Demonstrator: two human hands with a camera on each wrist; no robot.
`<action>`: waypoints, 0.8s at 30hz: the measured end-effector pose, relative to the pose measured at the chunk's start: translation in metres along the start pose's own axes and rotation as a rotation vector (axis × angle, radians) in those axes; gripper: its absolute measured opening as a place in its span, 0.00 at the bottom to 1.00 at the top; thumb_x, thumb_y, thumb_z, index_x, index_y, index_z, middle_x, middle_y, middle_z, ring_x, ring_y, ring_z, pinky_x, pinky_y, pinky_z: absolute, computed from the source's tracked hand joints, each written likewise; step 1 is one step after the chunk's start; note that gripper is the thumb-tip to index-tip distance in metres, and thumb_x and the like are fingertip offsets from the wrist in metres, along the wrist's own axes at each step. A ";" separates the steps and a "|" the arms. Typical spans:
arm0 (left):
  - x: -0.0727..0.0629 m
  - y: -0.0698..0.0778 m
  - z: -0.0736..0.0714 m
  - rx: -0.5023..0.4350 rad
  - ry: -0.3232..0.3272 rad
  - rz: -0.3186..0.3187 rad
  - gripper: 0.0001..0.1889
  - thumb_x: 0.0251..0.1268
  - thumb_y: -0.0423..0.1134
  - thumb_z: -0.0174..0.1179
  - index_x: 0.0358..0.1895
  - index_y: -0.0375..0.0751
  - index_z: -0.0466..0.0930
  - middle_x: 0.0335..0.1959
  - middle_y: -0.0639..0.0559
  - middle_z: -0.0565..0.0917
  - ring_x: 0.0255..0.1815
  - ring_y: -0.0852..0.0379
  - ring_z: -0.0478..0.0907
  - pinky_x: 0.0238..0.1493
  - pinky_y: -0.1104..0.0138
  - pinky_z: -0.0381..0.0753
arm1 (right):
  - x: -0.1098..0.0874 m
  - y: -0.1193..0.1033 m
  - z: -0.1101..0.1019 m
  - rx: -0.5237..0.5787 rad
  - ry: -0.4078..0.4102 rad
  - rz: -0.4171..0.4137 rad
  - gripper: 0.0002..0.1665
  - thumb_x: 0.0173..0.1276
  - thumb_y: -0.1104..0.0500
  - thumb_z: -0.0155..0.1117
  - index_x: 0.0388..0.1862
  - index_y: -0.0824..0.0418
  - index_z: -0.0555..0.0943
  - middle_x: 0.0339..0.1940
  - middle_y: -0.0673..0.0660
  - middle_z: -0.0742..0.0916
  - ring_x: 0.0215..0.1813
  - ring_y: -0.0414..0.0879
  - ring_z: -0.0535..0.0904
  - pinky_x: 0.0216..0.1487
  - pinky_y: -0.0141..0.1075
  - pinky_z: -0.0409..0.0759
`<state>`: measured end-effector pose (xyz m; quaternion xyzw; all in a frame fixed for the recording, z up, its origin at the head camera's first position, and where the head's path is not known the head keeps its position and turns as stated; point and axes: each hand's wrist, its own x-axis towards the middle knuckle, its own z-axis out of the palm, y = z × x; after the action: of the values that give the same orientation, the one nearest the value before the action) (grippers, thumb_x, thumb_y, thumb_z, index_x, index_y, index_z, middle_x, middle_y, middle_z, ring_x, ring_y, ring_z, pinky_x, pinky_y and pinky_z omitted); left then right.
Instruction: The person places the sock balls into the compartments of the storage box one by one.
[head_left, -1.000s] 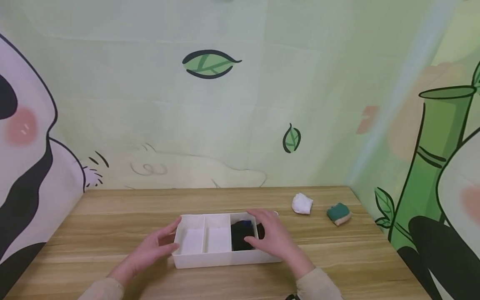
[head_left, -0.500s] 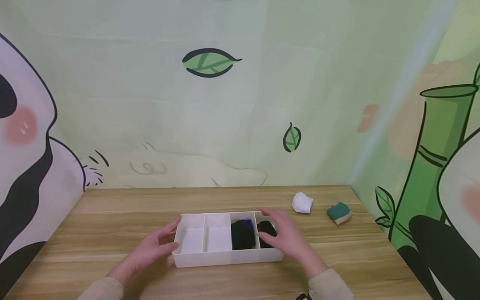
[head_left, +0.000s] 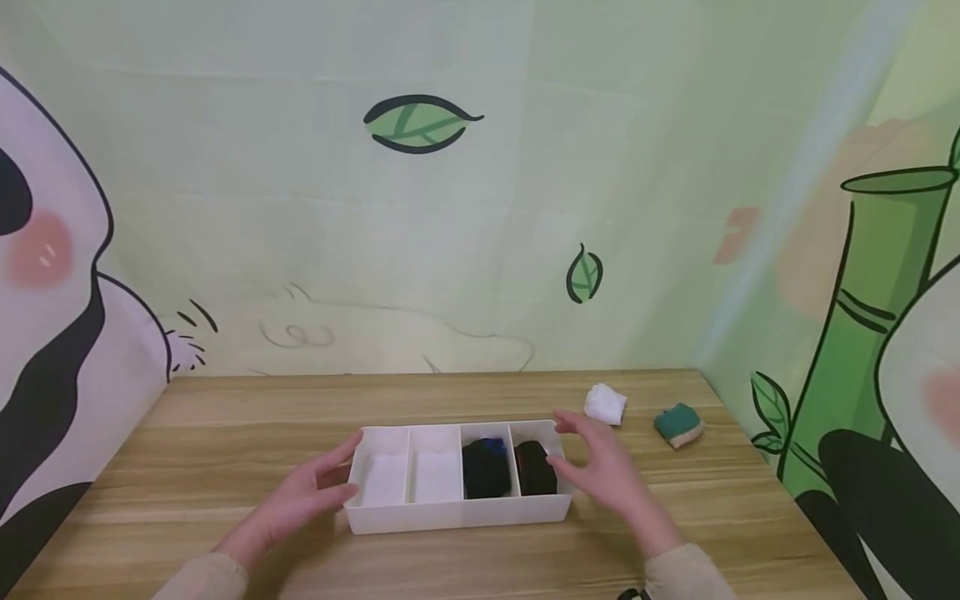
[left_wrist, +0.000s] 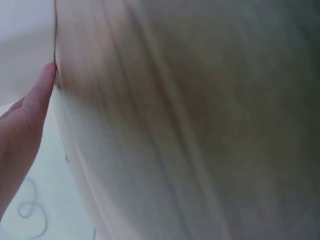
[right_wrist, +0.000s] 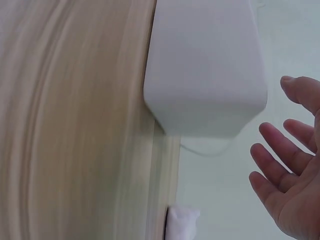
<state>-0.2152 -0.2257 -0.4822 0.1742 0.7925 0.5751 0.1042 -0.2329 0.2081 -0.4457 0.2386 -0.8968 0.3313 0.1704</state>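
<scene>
The white box [head_left: 459,518] sits on the table [head_left: 420,567], long and low, smooth-walled with rounded corners, thin dividers making four compartments in a row. The left two show bare white floors; the third holds a black bundle [head_left: 486,472] with a blue patch at its far edge, the rightmost a dark roll [head_left: 536,469]. The left hand [head_left: 306,493], thumb and fingers apart, touches the box's left end; the right hand [head_left: 606,471], fingers loosely spread, holding nothing, hovers by the right end.
</scene>
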 end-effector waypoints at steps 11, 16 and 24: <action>0.000 0.002 0.000 0.026 0.006 -0.004 0.39 0.69 0.35 0.62 0.79 0.41 0.52 0.76 0.33 0.54 0.68 0.31 0.66 0.52 0.73 0.75 | -0.009 0.023 -0.015 -0.016 0.025 0.129 0.34 0.57 0.65 0.77 0.63 0.67 0.75 0.47 0.61 0.86 0.54 0.60 0.80 0.58 0.56 0.74; 0.000 0.002 0.000 0.023 0.003 0.004 0.39 0.69 0.34 0.62 0.79 0.41 0.52 0.76 0.32 0.54 0.68 0.31 0.66 0.52 0.73 0.75 | -0.012 0.034 -0.025 -0.049 0.051 0.165 0.34 0.57 0.64 0.76 0.62 0.68 0.75 0.46 0.63 0.86 0.53 0.61 0.80 0.58 0.57 0.74; 0.000 0.001 0.000 0.010 0.001 -0.003 0.40 0.69 0.35 0.62 0.79 0.42 0.51 0.77 0.32 0.53 0.68 0.31 0.66 0.52 0.73 0.75 | -0.016 0.055 -0.041 -0.065 0.086 0.182 0.33 0.58 0.66 0.75 0.62 0.72 0.74 0.45 0.66 0.86 0.52 0.62 0.80 0.58 0.58 0.74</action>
<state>-0.2153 -0.2255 -0.4813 0.1732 0.7957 0.5711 0.1040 -0.2435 0.2776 -0.4521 0.1360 -0.9169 0.3260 0.1857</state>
